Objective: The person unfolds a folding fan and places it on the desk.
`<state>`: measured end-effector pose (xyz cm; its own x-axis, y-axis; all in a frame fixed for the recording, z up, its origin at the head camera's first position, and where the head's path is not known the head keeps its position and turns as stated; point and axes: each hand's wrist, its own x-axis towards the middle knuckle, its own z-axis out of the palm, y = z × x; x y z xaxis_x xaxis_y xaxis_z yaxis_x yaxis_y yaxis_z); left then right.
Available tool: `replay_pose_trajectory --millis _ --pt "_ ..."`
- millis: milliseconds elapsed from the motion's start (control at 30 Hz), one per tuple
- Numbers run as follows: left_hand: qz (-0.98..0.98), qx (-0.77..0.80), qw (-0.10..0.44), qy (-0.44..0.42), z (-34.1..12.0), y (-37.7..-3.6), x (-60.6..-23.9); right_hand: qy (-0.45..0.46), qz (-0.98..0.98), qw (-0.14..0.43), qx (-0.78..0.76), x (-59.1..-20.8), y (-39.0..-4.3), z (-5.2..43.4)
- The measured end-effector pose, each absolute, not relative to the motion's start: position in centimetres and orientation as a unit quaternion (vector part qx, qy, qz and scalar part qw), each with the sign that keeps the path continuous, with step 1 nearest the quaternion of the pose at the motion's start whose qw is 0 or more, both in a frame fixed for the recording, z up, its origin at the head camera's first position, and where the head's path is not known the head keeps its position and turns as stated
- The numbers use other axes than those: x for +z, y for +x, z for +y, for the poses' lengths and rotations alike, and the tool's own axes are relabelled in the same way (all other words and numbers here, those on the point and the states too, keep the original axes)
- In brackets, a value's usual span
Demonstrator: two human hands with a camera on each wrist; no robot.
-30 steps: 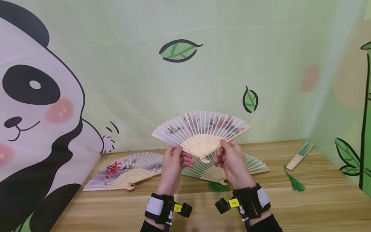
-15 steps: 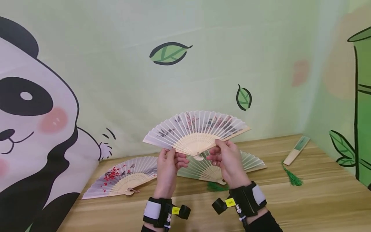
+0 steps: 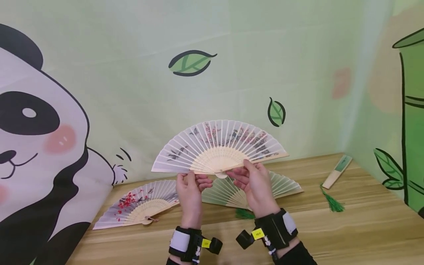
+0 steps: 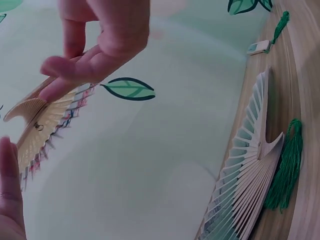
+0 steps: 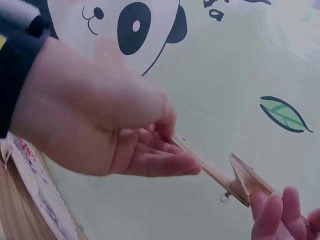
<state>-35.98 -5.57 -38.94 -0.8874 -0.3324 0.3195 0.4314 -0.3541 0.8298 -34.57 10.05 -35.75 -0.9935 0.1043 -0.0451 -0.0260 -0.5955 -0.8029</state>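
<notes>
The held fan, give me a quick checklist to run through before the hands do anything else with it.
1. Left hand holds the held fan at its left outer rib: ok.
2. Right hand pinches the right outer rib near the pivot: ok.
3. Fan spread wide, ribs evenly fanned: ok.
4. Fan lifted off the wooden table, apart from the green fan lying below it: ok.
5. Blossom fan and the closed fan with its green tassel lie away from both hands: ok.
6. Pivot rivet sound and tight: cannot tell.
</notes>
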Motion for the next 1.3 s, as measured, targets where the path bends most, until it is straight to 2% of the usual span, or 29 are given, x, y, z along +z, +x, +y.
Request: replay_pose_trajectory --millis 233,500,667,867,1167,1300 --pt "-0.508 -0.817 0.27 -0.052 -4.8 -35.1 -38.9 -0.046 -0.44 0.072 0.894 -35.4 -33.8 9.3" --pt "-0.493 -0.815 0.3 -0.047 -5.7 -33.9 -38.1 -0.029 -0.409 0.074 0.909 -34.3 -32.6 7.8" --pt "-0.5 -0.816 0.287 -0.049 -6.9 -32.8 -37.5 -0.022 -0.435 0.081 0.896 -34.0 -31.7 7.3" --pt "-0.531 -0.81 0.248 -0.028 -11.0 -30.6 -38.9 -0.037 -0.445 -0.009 0.895 -35.8 -30.3 5.6" --pt "-0.495 -0.842 0.183 0.112 -21.0 -24.9 -43.4 -0.029 -0.473 -0.148 0.868 -40.0 -25.5 -1.9" --pt "-0.489 -0.843 0.164 0.152 -25.3 -23.2 -45.3 -0.056 -0.454 -0.183 0.87 -41.3 -24.3 -5.4"
